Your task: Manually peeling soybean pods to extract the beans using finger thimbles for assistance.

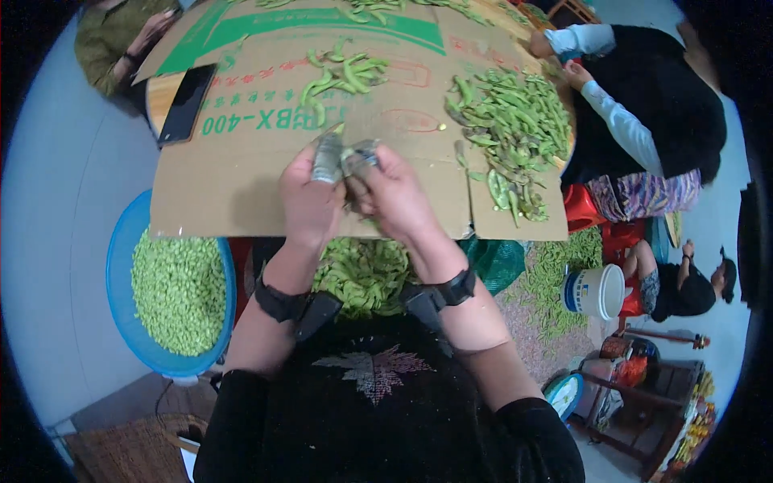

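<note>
Both hands meet over the near edge of the cardboard, thumbs close together and wrapped in greyish coverings. My left hand [312,193] is closed, with a green tip, apparently of a bean pod [339,129], showing by its thumb. Bent inward, the fingers of my right hand [390,189] are pinched too; what they grip is hidden and blurred. Just beyond lies a small pile of green bean pods [354,74]. A larger heap of pods [515,117], some darkened, covers the cardboard's right side. Below my wrists more pods [362,278] are gathered near my lap.
Cardboard [266,185] covers the table, with a black phone [188,105] at its left. A blue basin [117,266] of shelled beans [179,294] stands lower left. Co-workers sit far left and right. Pods [555,278] and a white bucket [594,291] are on the floor at right.
</note>
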Motion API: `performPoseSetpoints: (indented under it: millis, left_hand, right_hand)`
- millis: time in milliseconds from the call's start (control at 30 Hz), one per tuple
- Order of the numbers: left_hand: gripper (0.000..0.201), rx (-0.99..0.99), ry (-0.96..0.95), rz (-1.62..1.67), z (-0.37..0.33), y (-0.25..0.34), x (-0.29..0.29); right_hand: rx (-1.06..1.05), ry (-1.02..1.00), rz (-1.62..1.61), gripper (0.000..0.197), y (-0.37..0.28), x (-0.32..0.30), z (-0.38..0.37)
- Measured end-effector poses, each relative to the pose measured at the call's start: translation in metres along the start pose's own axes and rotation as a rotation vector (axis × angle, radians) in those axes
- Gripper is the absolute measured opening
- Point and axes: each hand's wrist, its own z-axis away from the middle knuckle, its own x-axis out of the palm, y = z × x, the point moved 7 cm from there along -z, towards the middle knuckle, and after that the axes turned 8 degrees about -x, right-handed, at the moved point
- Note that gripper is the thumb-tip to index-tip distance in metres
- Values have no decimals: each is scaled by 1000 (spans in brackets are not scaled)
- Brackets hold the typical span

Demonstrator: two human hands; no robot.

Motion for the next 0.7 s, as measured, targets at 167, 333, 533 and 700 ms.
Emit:
performPoseSetpoints:
  millis: [167, 333, 533, 700]
  left_hand:
    - [55, 235, -21, -559, 9, 26, 9]
    - [64, 363, 5, -1047, 26, 39, 23]
    - [62, 306, -245, -1029, 33, 38, 32]
    - [53, 491, -377, -1339, 41, 36, 35]
  right_hand:
    - [-35, 182, 98, 17, -30, -23, 4]
    - [-522, 225, 777, 21, -61, -35, -7]
    - [-131, -41, 120, 14, -32, -10, 0]
    - [173, 45, -274, 4, -4, -11, 8]
